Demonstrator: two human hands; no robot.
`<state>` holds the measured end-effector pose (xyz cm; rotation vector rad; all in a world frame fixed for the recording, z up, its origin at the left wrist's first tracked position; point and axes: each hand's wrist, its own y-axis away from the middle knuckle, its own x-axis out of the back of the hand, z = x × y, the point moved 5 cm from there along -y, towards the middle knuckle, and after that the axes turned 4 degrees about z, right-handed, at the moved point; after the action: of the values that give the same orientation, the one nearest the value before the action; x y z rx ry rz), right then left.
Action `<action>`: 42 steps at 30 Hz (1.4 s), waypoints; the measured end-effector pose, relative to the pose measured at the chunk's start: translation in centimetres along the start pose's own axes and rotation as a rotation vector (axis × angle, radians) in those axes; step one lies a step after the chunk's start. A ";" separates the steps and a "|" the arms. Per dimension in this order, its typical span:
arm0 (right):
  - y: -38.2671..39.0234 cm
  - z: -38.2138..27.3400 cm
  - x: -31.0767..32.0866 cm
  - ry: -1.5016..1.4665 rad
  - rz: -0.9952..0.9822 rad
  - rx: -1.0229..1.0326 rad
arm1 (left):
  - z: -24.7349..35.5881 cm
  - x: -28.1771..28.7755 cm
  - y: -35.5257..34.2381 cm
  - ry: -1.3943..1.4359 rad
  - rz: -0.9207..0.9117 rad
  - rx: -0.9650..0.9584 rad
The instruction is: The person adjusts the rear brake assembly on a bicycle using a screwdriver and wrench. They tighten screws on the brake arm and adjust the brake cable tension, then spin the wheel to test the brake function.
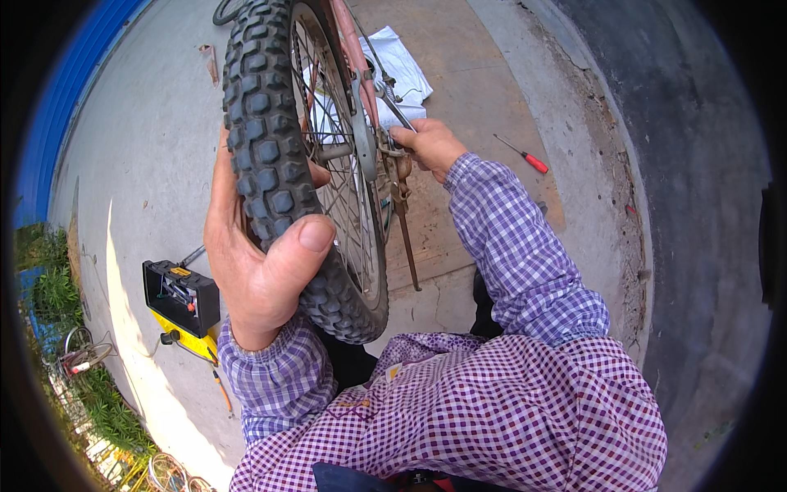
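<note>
A bicycle wheel with a knobbly black tyre stands upright in front of me, its spokes and pink frame behind it. My left hand wraps around the tyre, thumb on the tread and fingers on the far side. My right hand reaches to the axle area and grips a small metal part or tool there; which one I cannot tell. A rusty kickstand hangs down below the hub. Both sleeves are purple checked cloth.
A red-handled screwdriver lies on the concrete to the right. An open black and yellow tool case sits on the ground at the left, with a small orange-handled tool near it. A white cloth lies beyond the wheel. Plants line the left edge.
</note>
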<state>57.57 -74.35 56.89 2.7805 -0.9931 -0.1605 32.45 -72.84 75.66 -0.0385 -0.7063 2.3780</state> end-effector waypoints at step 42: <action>-0.3 0.3 1.1 -0.114 0.013 -0.010 | 0.1 -0.7 -0.3 0.007 0.019 0.004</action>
<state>58.61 -74.86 56.50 2.7822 -1.0329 -0.3248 33.15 -73.14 75.77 -0.0517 -0.7011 2.3963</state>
